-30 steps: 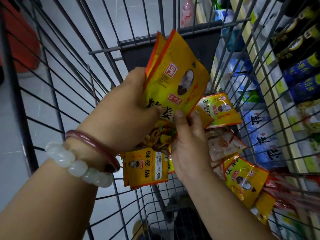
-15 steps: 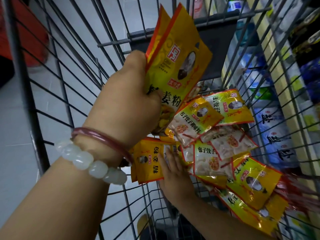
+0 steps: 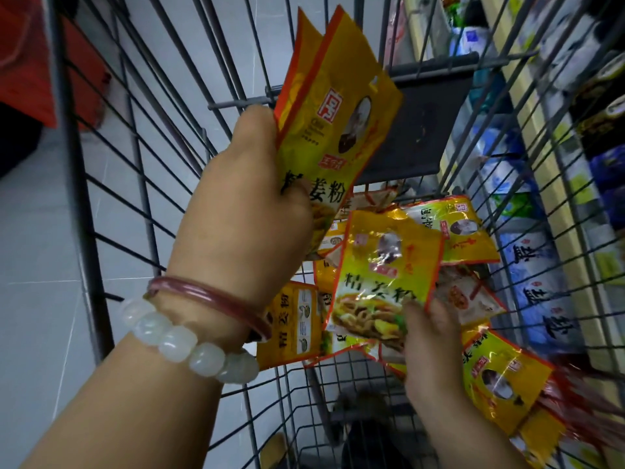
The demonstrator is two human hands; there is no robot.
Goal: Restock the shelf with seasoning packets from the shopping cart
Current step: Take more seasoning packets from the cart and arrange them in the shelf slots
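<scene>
My left hand (image 3: 250,204) grips a small stack of yellow seasoning packets (image 3: 338,106) with red edges, held upright above the wire shopping cart (image 3: 135,184). My right hand (image 3: 433,350) pinches the lower corner of another yellow packet (image 3: 382,282) and holds it just above the heap. Several more yellow and white seasoning packets (image 3: 490,377) lie loose on the cart floor beneath both hands.
A store shelf (image 3: 548,137) runs along the right of the cart, stocked with blue and white salt bags (image 3: 534,286) and dark bottles higher up. A dark flap (image 3: 422,123) closes the cart's far end. Grey floor tiles lie to the left.
My right hand went down into the heap, took hold of one yellow packet and now lifts it. My left hand has risen a little with its stack.
</scene>
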